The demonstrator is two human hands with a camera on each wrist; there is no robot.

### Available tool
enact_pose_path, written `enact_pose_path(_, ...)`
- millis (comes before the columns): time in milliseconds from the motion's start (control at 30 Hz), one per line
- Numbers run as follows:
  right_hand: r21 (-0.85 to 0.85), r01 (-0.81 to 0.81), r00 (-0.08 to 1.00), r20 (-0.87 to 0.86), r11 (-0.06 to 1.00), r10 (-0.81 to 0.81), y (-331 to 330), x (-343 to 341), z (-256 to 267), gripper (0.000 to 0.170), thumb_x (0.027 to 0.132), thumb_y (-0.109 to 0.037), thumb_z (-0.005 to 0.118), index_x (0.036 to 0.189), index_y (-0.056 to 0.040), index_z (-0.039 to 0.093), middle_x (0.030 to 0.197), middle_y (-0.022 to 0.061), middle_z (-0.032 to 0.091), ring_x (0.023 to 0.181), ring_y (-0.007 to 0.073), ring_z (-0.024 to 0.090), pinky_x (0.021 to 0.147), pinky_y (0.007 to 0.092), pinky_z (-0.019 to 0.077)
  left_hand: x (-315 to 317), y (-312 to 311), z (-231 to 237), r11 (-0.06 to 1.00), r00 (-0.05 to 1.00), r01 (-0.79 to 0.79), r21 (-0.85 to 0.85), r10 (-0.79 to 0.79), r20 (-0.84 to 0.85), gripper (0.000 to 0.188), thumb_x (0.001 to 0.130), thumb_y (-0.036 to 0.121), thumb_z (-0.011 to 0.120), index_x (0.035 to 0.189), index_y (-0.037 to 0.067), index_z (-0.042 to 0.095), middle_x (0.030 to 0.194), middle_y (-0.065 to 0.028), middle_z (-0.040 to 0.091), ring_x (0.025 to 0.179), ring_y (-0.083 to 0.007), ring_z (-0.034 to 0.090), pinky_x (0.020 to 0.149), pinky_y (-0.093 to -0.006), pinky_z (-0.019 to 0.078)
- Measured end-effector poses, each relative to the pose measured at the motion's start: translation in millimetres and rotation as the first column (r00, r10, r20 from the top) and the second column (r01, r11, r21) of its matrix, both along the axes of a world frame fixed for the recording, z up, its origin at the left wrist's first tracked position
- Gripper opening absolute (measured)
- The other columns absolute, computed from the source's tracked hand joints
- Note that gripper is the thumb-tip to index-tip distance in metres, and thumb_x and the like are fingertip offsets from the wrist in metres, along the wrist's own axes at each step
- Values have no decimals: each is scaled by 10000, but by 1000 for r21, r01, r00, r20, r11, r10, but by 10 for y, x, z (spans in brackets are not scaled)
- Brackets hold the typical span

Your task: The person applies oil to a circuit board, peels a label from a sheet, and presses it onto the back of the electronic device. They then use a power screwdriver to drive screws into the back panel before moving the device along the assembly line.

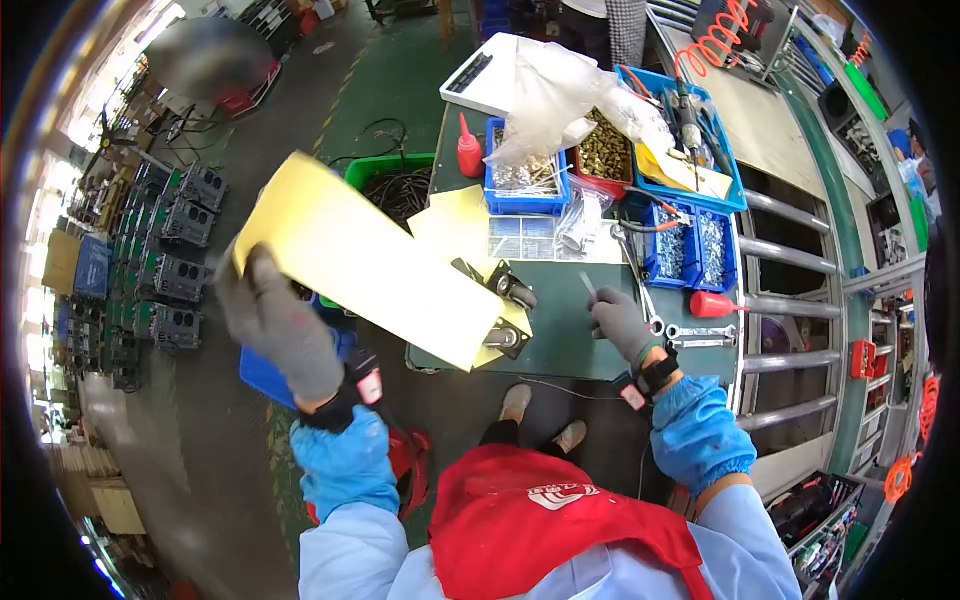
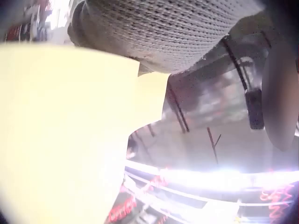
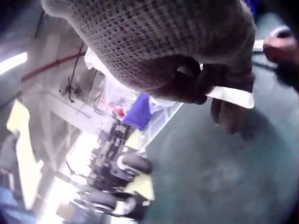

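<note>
My gloved left hand (image 1: 283,325) grips the far-left end of a long yellow sheet (image 1: 370,265), raised and slanting over the table's near-left corner. Its lower end overlaps two swivel casters (image 1: 516,290) in the head view. The left wrist view is mostly filled by the sheet (image 2: 60,126) and the grey knit glove. Over the green tabletop (image 1: 570,340), my gloved right hand (image 1: 622,325) pinches a small whitish strip (image 3: 233,96) between thumb and fingers. Combination wrenches (image 1: 700,332) lie just right of that hand.
Blue bins (image 1: 670,262) of small hardware stand at the table's right side, by a red bottle (image 1: 712,305). Further back are a brass-parts bin (image 1: 604,150) and another red bottle (image 1: 469,150). A roller conveyor (image 1: 792,305) runs along the right. A blue crate (image 1: 262,375) sits low left.
</note>
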State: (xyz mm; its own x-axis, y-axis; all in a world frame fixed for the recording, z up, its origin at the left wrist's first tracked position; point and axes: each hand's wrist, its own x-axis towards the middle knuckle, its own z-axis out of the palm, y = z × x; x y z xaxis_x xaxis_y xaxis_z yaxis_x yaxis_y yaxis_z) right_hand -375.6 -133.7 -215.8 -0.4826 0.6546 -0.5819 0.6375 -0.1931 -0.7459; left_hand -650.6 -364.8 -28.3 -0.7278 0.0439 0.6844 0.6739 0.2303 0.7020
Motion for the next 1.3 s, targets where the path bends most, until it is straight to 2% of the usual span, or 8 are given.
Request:
enact_pose_path(33, -60, 0, 998, -66, 998, -4, -87, -102, 36, 210, 840, -169, 590, 986, -33, 658, 930, 191, 653, 849, 381, 635, 809, 422, 520, 15, -108, 26, 996, 1000, 16, 89, -18, 22, 252, 966, 129, 529, 1094, -74, 606, 1064, -172, 642, 945, -225, 621, 829, -347, 498)
enact_pose_path(100, 582, -234, 947, -47, 779, 319, -331, -398, 166, 235, 828, -166, 598, 1031, -73, 672, 995, 183, 636, 930, 359, 639, 816, 440, 514, 6, -361, -150, 999, 996, -26, 47, 29, -81, 226, 947, 93, 552, 1097, -64, 614, 1152, -172, 617, 1027, -242, 606, 898, -351, 492)
enact_pose_path(233, 679, -516, 754, 72, 522, 653, -685, -1148, 446, 435, 842, -145, 593, 1277, -171, 586, 1176, 175, 588, 1016, 361, 635, 858, 467, 521, 175, -675, -572, 949, 976, -53, -311, -17, -217, 248, 841, -30, 615, 1075, 25, 674, 1170, -151, 575, 1040, -250, 587, 869, -335, 485)
enact_pose_path(400, 410, -868, 468, 483, 282, 740, -883, -1813, 320, 658, 887, -109, 565, 1499, -195, 338, 1347, 221, 479, 1063, 388, 648, 893, 491, 541, -67, -930, -992, 950, 983, -82, -301, 127, 132, 297, 849, -60, 523, 1109, 6, 649, 1130, -134, 543, 929, -221, 590, 778, -326, 521)
enact_pose_path(467, 490, -815, 539, 441, 311, 717, -900, -1854, 154, 508, 882, -162, 593, 1373, -176, 465, 1425, 199, 430, 971, 380, 670, 820, 487, 549, -128, -908, -939, 1000, 873, 7, 16, -14, 488, 276, 869, -40, 536, 1132, 4, 607, 1194, -152, 571, 997, -242, 592, 875, -357, 505)
enact_pose_path(767, 755, -262, 889, -52, 601, 454, -442, -1521, 314, 192, 863, -200, 665, 1006, -72, 658, 905, 177, 619, 859, 398, 624, 734, 455, 498, 241, -335, -1206, 921, 926, 335, -201, -361, -113, 140, 943, 99, 571, 1058, 27, 605, 1227, -227, 615, 1133, -358, 603, 977, -444, 467)
enact_pose_path(1000, 771, -275, 908, 11, 574, 420, -190, -1149, 417, 228, 864, -159, 685, 1049, -27, 668, 882, 180, 611, 817, 376, 609, 708, 443, 473, 211, -477, -2502, 585, 773, 633, -507, -438, 459, 235, 824, -12, 562, 1042, 52, 622, 1232, -154, 614, 1139, -340, 608, 928, -417, 520)
enact_pose_path(1300, 763, -523, 754, 205, 381, 624, -598, -1341, 358, 205, 804, -149, 665, 1004, -118, 635, 962, 109, 622, 846, 344, 661, 731, 447, 549, 128, -390, -2488, 390, 773, 545, -742, -575, 266, 305, 762, 23, 578, 1054, 87, 640, 1204, -109, 621, 1214, -324, 554, 995, -429, 478)
